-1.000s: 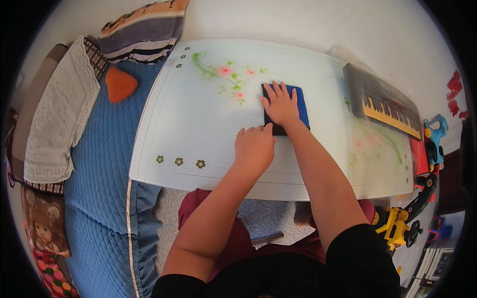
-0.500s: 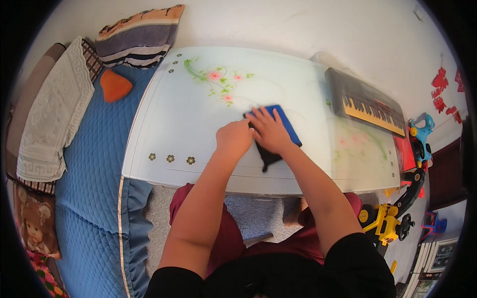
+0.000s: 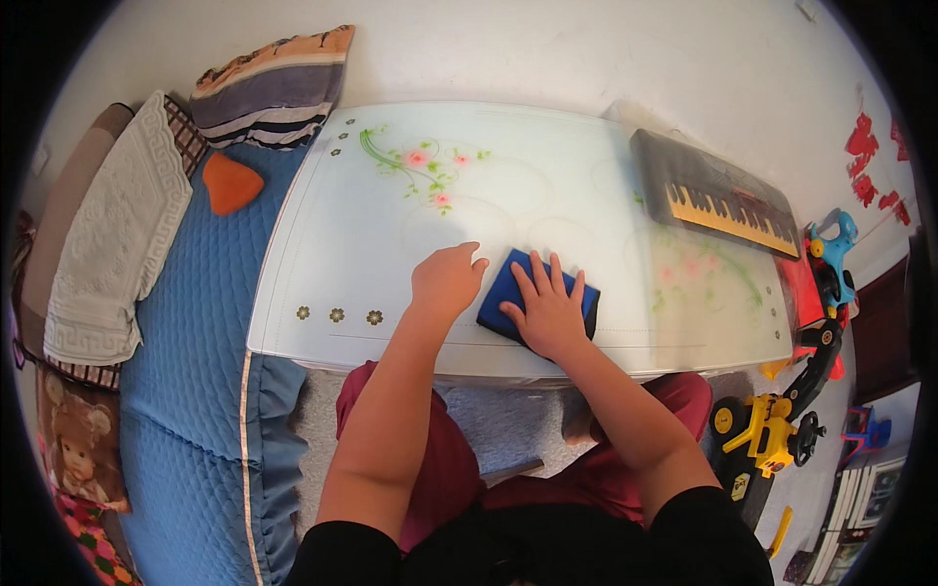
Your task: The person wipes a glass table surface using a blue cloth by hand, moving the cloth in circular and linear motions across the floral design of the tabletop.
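blue cloth [image 3: 500, 290]: on table [image 3: 322, 244], by near edge | right hand [image 3: 552, 314]: flat on it, fingers spread | left hand [image 3: 447, 278]: beside it, can't tell if curled up | looks soft, light; maybe pinch a corner

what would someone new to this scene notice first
Probably the bright blue cloth under the person's spread right hand, near the front edge of the pale, flower-patterned table. Next, the dark keyboard at the table's right side and the yellow toy vehicle on the floor at right. The orange cushion stands out on the blue quilted cover at left.
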Available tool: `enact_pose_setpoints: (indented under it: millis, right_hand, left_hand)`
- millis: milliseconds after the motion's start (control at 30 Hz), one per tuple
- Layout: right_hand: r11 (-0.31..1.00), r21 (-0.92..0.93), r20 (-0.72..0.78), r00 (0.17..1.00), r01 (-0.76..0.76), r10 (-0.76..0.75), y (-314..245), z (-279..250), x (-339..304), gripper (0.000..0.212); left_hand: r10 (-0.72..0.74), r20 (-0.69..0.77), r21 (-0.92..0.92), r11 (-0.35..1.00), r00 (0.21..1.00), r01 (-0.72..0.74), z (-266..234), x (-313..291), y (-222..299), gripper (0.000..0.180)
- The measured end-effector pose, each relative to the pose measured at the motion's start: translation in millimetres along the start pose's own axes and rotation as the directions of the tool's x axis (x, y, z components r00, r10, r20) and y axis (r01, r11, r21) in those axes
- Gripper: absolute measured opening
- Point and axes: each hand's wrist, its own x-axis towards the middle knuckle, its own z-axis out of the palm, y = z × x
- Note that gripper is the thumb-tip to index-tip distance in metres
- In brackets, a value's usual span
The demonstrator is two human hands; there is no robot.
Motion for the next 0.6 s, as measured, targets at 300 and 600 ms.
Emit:
enact_pose_setpoints:
  millis: [300, 600]
  right_hand:
    - [0.986, -0.021, -0.013, 0.986, 0.165, -0.165, 37, 7, 115, 0.067]
    - [0.984, -0.062, 0.075, 0.984, 0.166, -0.161, 54, 7, 201, 0.066]
  left_hand:
    - [-0.012, 0.087, 0.050, 0.999, 0.996, 0.008, -12, -8, 14, 0.043]
    - [0.011, 0.170, 0.108, 0.994, 0.985, -0.029, -4, -2, 25, 0.040]
